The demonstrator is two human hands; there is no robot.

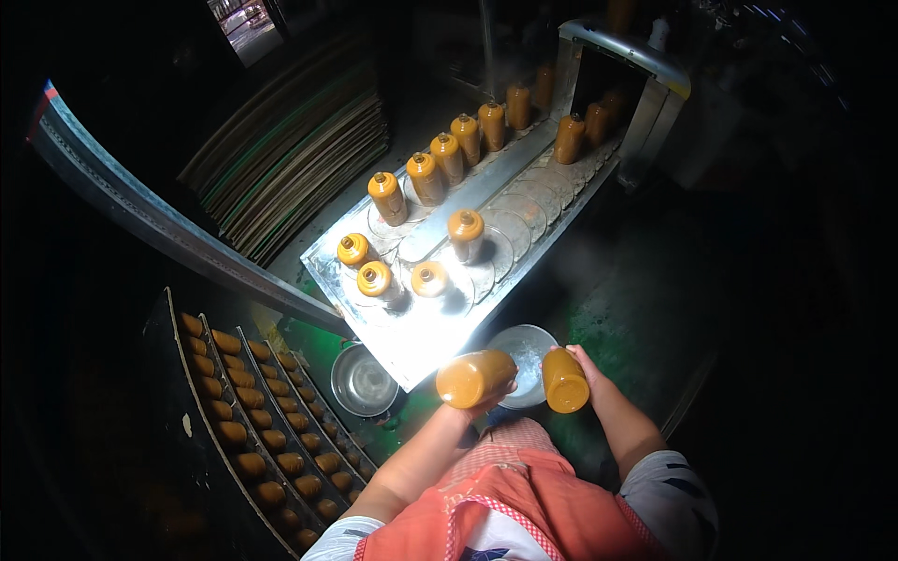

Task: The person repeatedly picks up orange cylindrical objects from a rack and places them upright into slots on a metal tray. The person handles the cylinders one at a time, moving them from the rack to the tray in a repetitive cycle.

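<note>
My left hand is wrapped round an orange-brown bottle, holding it tilted with its round base toward me. To its right, my right hand grips a second orange-brown bottle, also base up. The necks of both are hidden from view. Beneath and between them sits a pale metal basin with something whitish in it. Just beyond my hands is the brightly lit near end of a metal conveyor table. On its round plates stand several similar bottles, the closest being one glossy bottle.
A second metal basin rests on the floor left of the table. At lower left, several bottles lie in rows on a rack. A curved metal beam and stacked boards are at left. A metal-framed opening spans the table's far end.
</note>
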